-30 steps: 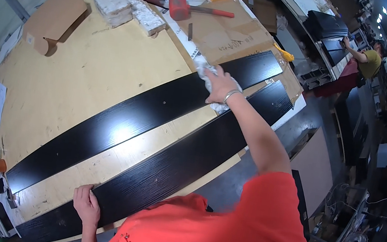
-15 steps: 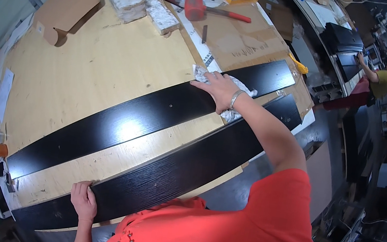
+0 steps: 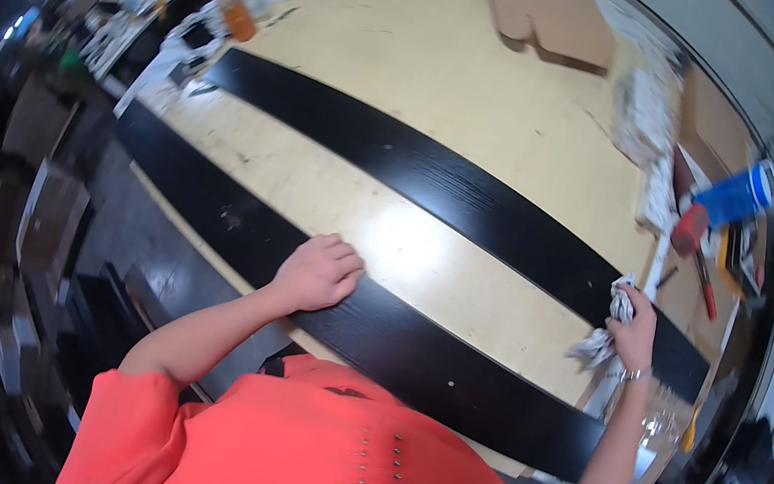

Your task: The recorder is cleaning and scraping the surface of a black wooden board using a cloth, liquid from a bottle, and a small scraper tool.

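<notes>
Two long black boards with tapered ends lie roughly parallel on the light wooden tabletop [image 3: 250, 144]. My left hand [image 3: 319, 274] rests on the near black board [image 3: 430, 355], its fingers curled over that board's far edge. A crumpled white patterned rag [image 3: 619, 301] is bunched in my right hand [image 3: 634, 334], over the right part of the far black board [image 3: 438, 177]. Part of the rag hangs down toward the gap between the boards. A metal bracelet circles my right wrist.
Far right, a red mallet [image 3: 688, 231] lies near a blue cylinder [image 3: 740, 197] and white wrapped slabs [image 3: 642, 115]. A cut cardboard piece [image 3: 550, 10] sits at the back. Bottles, one of them orange [image 3: 233, 12], stand at the left corner. Dark boards [image 3: 106, 319] are stacked low on the left.
The view has swung to the left. My left hand has moved from the near board's left end toward its middle. My right hand, with the rag, has shifted rightward along the far board.
</notes>
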Tool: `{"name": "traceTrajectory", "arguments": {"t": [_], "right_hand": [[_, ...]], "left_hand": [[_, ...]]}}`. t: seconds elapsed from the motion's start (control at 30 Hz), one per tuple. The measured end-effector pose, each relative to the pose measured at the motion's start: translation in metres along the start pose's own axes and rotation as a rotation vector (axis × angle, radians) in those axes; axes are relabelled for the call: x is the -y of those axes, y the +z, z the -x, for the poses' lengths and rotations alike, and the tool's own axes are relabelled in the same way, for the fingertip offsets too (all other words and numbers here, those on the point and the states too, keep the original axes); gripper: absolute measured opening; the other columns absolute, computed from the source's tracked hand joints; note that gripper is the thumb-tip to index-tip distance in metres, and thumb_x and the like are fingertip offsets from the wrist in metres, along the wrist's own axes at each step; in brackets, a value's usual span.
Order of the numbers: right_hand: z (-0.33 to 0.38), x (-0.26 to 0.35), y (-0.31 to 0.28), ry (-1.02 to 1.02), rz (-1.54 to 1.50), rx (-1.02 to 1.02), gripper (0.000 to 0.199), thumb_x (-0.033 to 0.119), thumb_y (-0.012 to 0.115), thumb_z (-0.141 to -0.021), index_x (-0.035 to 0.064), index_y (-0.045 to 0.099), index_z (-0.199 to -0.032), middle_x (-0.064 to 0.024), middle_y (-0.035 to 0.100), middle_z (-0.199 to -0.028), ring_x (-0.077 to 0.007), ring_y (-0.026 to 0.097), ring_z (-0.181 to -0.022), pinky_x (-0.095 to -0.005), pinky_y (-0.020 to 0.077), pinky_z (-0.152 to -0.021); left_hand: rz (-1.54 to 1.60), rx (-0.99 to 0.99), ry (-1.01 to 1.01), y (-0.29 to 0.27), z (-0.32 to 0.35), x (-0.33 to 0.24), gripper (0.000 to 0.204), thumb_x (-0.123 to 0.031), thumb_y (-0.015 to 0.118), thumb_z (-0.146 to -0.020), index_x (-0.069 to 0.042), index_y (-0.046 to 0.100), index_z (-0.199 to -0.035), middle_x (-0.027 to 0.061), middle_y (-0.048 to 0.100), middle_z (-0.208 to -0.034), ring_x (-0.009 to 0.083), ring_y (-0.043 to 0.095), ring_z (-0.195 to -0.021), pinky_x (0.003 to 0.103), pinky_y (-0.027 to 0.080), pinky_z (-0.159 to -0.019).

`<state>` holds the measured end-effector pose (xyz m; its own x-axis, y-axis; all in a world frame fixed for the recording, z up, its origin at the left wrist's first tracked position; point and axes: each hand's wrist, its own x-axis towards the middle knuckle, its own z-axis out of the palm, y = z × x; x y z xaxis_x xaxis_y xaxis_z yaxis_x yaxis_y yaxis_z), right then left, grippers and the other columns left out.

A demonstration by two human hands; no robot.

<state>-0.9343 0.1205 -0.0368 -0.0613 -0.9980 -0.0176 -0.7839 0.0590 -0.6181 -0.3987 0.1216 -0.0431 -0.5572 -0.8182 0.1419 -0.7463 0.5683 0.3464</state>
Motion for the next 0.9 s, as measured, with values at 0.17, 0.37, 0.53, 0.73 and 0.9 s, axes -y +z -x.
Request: {"name": "traceTrajectory", "arguments": {"t": [0.17,0.37,0.53,0.73,0.9], "right_hand": [[0.02,0.156,0.076,-0.014,-0.749,0.051,0.064,0.009,0.069,-0.076,0.0007,0.053,-0.138,-0.0098,0.061,-0.124,-0.0176,0.06,-0.109,-0.0305,0.0467,-0.097],[0.049,0.266,0.16,-0.08,-1.05,0.268,0.053,0.006,0.059,-0.093,-0.0024,0.045,-0.143,-0.0134,0.051,-0.141,-0.0216,0.057,-0.118,-0.032,0.0507,-0.093],[0.066,0.233,0.187,-0.259,-0.19,-0.142,0.034,0.01,0.058,-0.092,-0.0042,0.06,-0.122,-0.0226,0.063,-0.116,-0.0353,0.063,-0.104,-0.0425,0.0505,-0.088],[0.082,0.222,0.218,-0.04,0.374,0.007,0.028,0.026,0.055,-0.096,0.0027,0.068,-0.087,-0.021,0.065,-0.076,-0.0391,0.064,-0.073,-0.05,0.0492,-0.067],[0.087,0.227,0.215,0.002,0.351,-0.074,0.033,0.027,0.054,-0.096,0.0027,0.067,-0.078,-0.0206,0.063,-0.07,-0.0397,0.062,-0.067,-0.0493,0.0488,-0.064]], "left_hand": [[0.151,0.073,-0.135,-0.004,-0.003,0.0,0.037,-0.02,0.062,-0.087,-0.007,0.063,-0.122,0.0115,0.066,-0.103,0.0268,0.063,-0.1,0.037,0.051,-0.087],[0.774,-0.241,-0.16,-0.018,0.013,-0.066,0.064,-0.011,0.072,-0.077,-0.006,0.052,-0.138,0.0181,0.059,-0.125,0.0326,0.059,-0.116,0.04,0.046,-0.099],[0.293,-0.235,-0.07,-0.027,0.027,-0.05,0.045,-0.02,0.07,-0.083,-0.013,0.061,-0.126,0.0113,0.061,-0.12,0.0291,0.058,-0.113,0.048,0.044,-0.095],[0.015,-0.095,0.1,-0.004,0.026,0.003,0.04,-0.029,0.068,-0.084,-0.016,0.063,-0.122,0.0092,0.059,-0.133,0.0286,0.053,-0.123,0.051,0.037,-0.106],[-0.462,-0.44,-0.372,-0.065,0.1,0.18,0.032,-0.017,0.056,-0.09,-0.005,0.058,-0.12,0.0123,0.06,-0.122,0.0325,0.055,-0.117,0.058,0.034,-0.103]]}}
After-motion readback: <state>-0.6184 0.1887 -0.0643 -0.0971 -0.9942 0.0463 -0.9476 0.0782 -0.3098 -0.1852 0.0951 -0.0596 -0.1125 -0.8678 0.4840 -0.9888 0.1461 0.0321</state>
